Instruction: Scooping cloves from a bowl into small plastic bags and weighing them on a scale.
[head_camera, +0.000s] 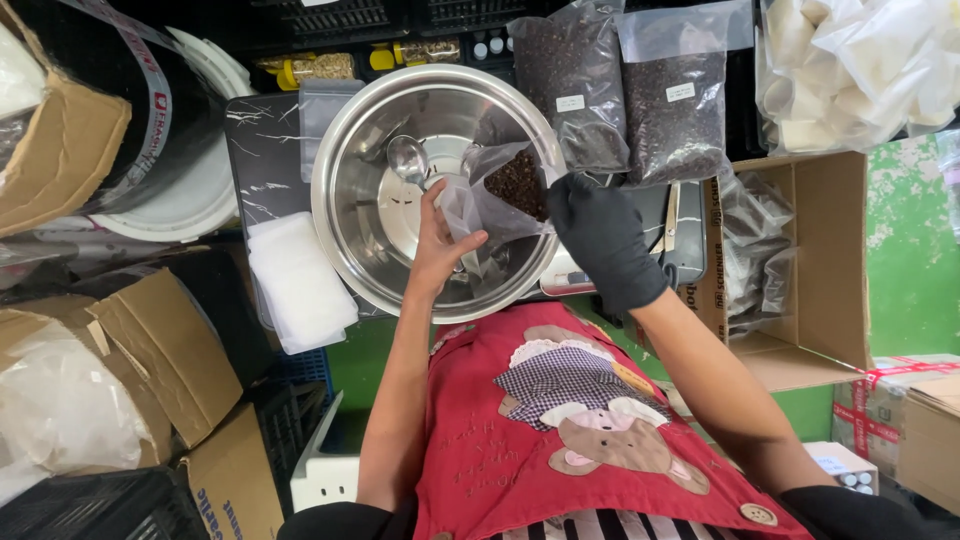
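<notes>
A: Head view: the bare left hand and gloved right hand both have fingers clamped on one small clear bag of dark grains, held over the one steel bowl.

B: Risk?

A: The tilted bag could slip and spill grains. One spoon lies in the bowl; two big sealed bags stand behind.

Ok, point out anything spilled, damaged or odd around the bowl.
Nothing spilled that I can see. One oddity: only the right hand wears a black glove; the left hand is bare. Both hold a small clear bag of dark grains over the steel bowl.
</notes>
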